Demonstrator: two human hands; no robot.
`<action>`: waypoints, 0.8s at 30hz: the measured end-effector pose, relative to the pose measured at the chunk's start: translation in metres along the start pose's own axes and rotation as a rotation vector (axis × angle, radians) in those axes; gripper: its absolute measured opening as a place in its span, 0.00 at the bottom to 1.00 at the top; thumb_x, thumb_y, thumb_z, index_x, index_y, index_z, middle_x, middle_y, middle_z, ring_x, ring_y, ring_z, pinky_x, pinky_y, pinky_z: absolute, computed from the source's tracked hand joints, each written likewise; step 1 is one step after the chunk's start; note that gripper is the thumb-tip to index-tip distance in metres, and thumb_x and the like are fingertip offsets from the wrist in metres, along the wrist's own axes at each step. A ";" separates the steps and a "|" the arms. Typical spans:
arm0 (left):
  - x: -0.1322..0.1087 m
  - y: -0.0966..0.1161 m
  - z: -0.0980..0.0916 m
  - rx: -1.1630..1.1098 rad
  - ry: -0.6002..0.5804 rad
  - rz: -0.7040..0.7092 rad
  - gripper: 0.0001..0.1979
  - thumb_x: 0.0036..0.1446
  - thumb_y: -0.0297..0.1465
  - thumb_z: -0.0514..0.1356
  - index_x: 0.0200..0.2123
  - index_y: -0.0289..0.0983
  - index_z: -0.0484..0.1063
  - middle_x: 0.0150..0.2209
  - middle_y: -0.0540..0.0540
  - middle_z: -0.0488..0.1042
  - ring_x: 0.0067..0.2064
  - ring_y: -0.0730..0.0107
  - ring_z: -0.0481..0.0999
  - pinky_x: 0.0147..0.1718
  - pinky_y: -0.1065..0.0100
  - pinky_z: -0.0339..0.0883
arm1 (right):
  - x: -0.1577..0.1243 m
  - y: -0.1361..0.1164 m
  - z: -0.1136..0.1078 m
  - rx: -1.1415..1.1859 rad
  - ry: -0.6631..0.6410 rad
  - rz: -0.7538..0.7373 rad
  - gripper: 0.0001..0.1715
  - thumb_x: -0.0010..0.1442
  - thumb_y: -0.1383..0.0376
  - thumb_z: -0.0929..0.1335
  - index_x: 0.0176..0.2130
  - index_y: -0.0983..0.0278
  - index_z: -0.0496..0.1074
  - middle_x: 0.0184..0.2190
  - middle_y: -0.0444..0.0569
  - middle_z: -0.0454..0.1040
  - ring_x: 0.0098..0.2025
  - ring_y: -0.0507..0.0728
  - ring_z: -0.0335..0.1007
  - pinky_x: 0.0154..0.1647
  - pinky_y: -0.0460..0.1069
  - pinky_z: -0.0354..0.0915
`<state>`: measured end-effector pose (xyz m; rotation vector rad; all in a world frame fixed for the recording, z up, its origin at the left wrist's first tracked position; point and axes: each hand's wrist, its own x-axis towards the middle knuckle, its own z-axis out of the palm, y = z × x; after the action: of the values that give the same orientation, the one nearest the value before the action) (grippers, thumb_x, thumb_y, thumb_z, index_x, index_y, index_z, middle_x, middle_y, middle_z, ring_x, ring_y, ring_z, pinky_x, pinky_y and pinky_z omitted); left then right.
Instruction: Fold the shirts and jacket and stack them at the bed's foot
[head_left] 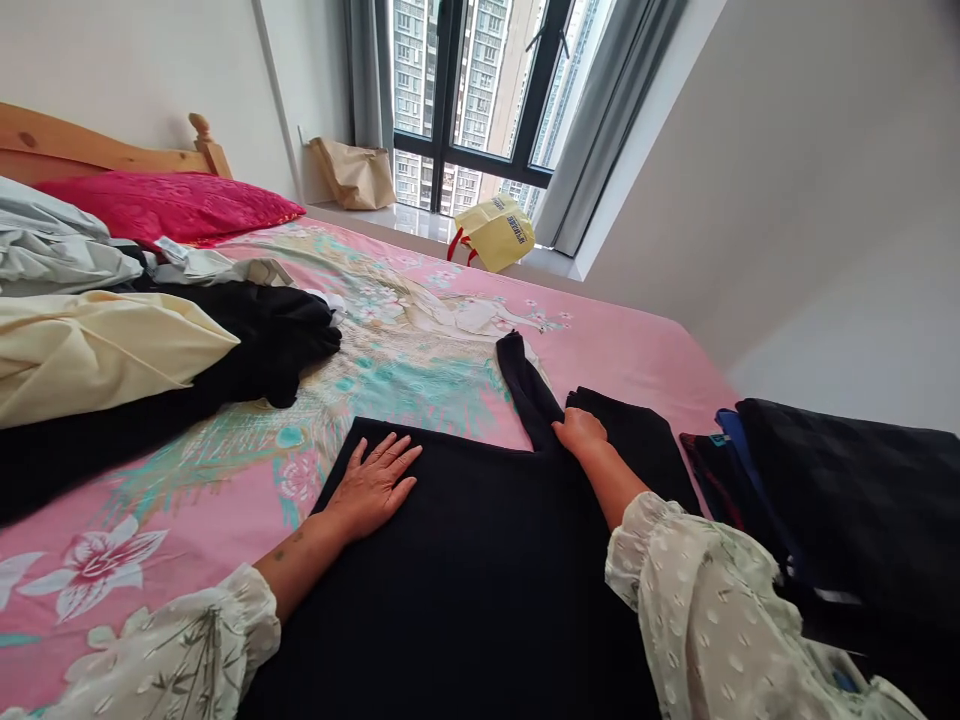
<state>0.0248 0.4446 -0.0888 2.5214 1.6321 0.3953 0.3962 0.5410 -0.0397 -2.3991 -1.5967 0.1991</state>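
A black garment [480, 560] lies spread flat on the pink floral bedsheet [225, 480] in front of me. My left hand [373, 486] rests palm down on its left part, fingers stretched out. My right hand [579, 433] is closed on the garment near the base of a black sleeve [525, 385] that sticks up and away over the sheet.
A heap of clothes, cream [90, 350], black [270, 340] and grey [60, 250], lies at the left with a red pillow [172, 205] behind. A dark folded stack [847, 500] sits at the right. A yellow bag [496, 232] and brown paper bag [356, 172] stand on the window ledge.
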 end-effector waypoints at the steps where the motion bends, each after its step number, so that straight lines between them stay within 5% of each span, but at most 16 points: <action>1: -0.001 0.001 -0.001 -0.006 -0.002 -0.002 0.25 0.63 0.42 0.47 0.62 0.46 0.57 0.65 0.48 0.56 0.67 0.59 0.49 0.63 0.46 0.31 | 0.000 0.004 -0.002 -0.001 0.000 -0.003 0.18 0.56 0.59 0.68 0.40 0.71 0.71 0.39 0.61 0.73 0.43 0.62 0.70 0.43 0.54 0.62; 6: 0.000 0.000 -0.003 -0.111 0.031 -0.042 0.28 0.59 0.44 0.52 0.62 0.46 0.58 0.66 0.46 0.55 0.67 0.54 0.46 0.63 0.44 0.35 | -0.016 0.022 -0.027 0.047 0.169 -0.013 0.25 0.59 0.62 0.63 0.54 0.71 0.64 0.49 0.68 0.66 0.46 0.67 0.69 0.43 0.59 0.64; 10: 0.018 -0.026 -0.020 -0.280 0.243 -0.349 0.33 0.54 0.42 0.57 0.61 0.37 0.58 0.65 0.38 0.55 0.67 0.51 0.48 0.62 0.48 0.44 | -0.072 0.016 -0.030 0.081 0.258 -0.389 0.21 0.62 0.61 0.60 0.52 0.67 0.66 0.50 0.60 0.67 0.52 0.64 0.64 0.52 0.57 0.61; 13: 0.036 -0.049 -0.042 -0.492 0.203 -0.564 0.33 0.48 0.42 0.62 0.56 0.34 0.65 0.58 0.35 0.66 0.62 0.49 0.60 0.57 0.54 0.56 | -0.127 0.011 -0.012 0.060 0.162 -0.638 0.20 0.64 0.60 0.58 0.50 0.66 0.68 0.51 0.55 0.68 0.55 0.60 0.61 0.59 0.54 0.56; 17: 0.051 -0.058 -0.062 -0.627 0.107 -0.570 0.24 0.41 0.39 0.66 0.42 0.34 0.75 0.43 0.41 0.78 0.46 0.55 0.76 0.45 0.64 0.69 | -0.173 0.011 0.011 -0.048 -0.012 -0.595 0.28 0.65 0.57 0.58 0.58 0.69 0.63 0.60 0.56 0.60 0.64 0.62 0.49 0.65 0.59 0.47; 24: 0.055 -0.045 -0.061 -0.606 0.157 -0.591 0.18 0.47 0.34 0.61 0.42 0.36 0.76 0.41 0.45 0.80 0.39 0.63 0.79 0.37 0.68 0.73 | -0.176 0.005 0.038 -0.151 -0.158 -0.462 0.35 0.65 0.49 0.54 0.65 0.60 0.50 0.67 0.48 0.45 0.69 0.61 0.34 0.65 0.66 0.33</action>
<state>-0.0100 0.5106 -0.0322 1.5322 1.8470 0.8627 0.3228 0.3816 -0.0823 -2.0792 -2.2576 0.1864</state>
